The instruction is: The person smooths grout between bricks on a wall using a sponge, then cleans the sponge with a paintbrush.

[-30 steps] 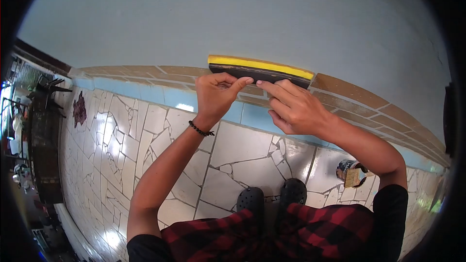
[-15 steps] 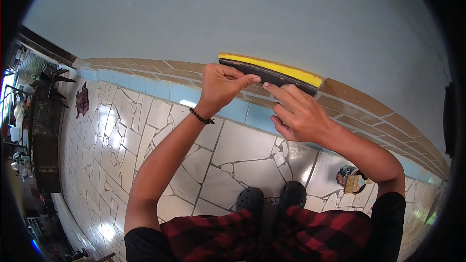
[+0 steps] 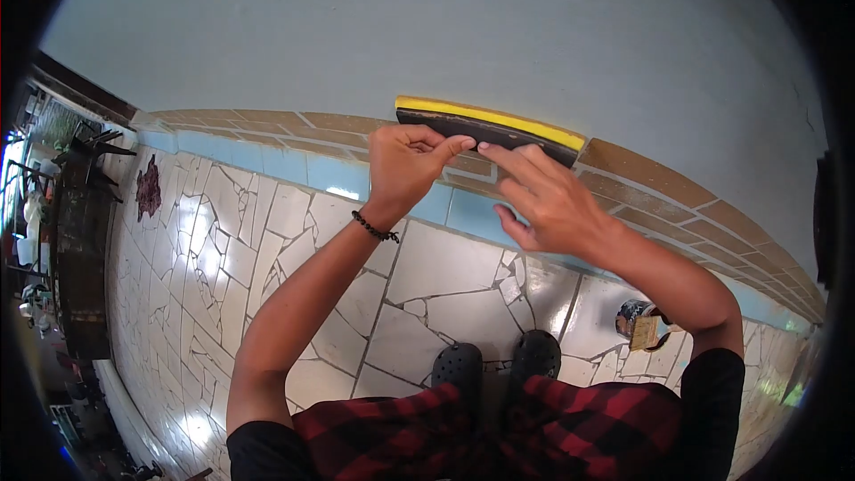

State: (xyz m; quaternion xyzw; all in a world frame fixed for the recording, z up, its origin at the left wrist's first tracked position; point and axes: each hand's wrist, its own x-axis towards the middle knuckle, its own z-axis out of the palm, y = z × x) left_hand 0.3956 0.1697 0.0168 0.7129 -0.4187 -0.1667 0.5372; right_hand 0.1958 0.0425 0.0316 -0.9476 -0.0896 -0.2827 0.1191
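Observation:
A long black tool with a yellow strip (image 3: 490, 123) lies against the wall along the top of the brown brick pattern. My left hand (image 3: 410, 160), with a dark beaded bracelet at the wrist, pinches the tool's lower edge near its middle, thumb pointing right. Just right of it, my right hand (image 3: 543, 200) presses its fingertips on the same black edge, its thumb apart and lower down. The two hands nearly meet at the tips.
Grey wall (image 3: 445, 27) rises above a light blue tile band (image 3: 476, 214). On the broken-tile floor (image 3: 436, 263), a paint can (image 3: 634, 313) holds or supports a brush (image 3: 645, 333). A dark red cloth (image 3: 149, 189) and dark furniture (image 3: 82, 249) are at the left.
The tool appears slightly further left in view, along with the surroundings. Both hands keep nearly the same places on it; the right thumb sits a little farther from the fingers.

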